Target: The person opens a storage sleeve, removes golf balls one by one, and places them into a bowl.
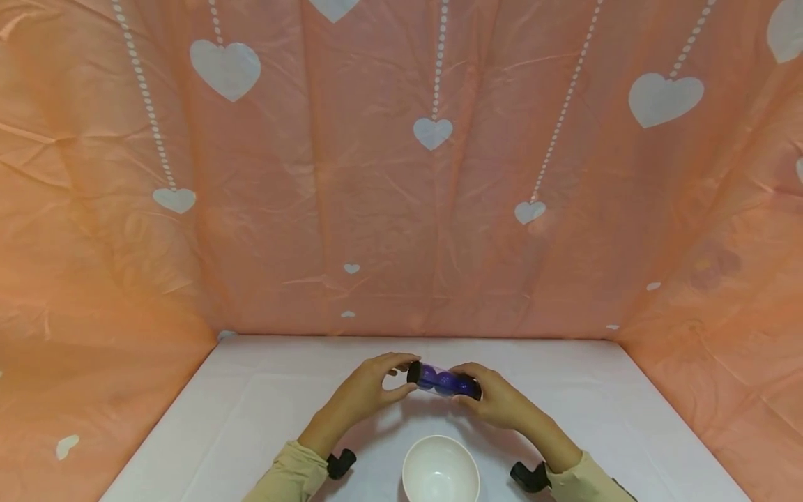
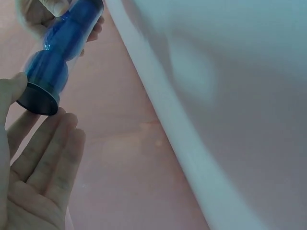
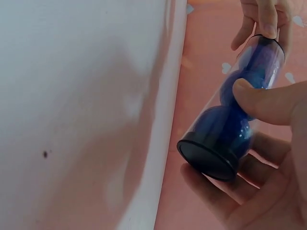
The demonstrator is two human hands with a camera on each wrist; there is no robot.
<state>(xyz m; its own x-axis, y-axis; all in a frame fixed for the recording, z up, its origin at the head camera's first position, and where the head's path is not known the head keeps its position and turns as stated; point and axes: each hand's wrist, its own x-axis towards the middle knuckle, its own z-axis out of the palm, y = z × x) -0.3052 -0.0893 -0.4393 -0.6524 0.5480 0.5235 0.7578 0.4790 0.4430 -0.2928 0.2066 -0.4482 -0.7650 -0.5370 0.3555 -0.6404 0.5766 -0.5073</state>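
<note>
A clear tube of three purple-blue balls (image 1: 444,382), with a dark cap at each end, is held up sideways over the white table between both hands. At its left cap (image 1: 413,372), my left hand (image 1: 366,392) pinches the end between thumb and fingertips. My right hand (image 1: 498,399) grips the right end, thumb along the clear wall and fingers curled beneath, as the right wrist view shows. Both caps are on the tube; the near cap (image 3: 207,159) faces that camera. In the left wrist view the balls (image 2: 47,71) look blue through the plastic.
A white bowl (image 1: 410,464) stands at the table's front, below and nearer than the tube, between the forearms. Black wrist-camera mounts (image 1: 341,464) hang under both wrists. Orange sheeting (image 1: 376,230) with white hearts walls the white table (image 1: 263,390) at the back and sides.
</note>
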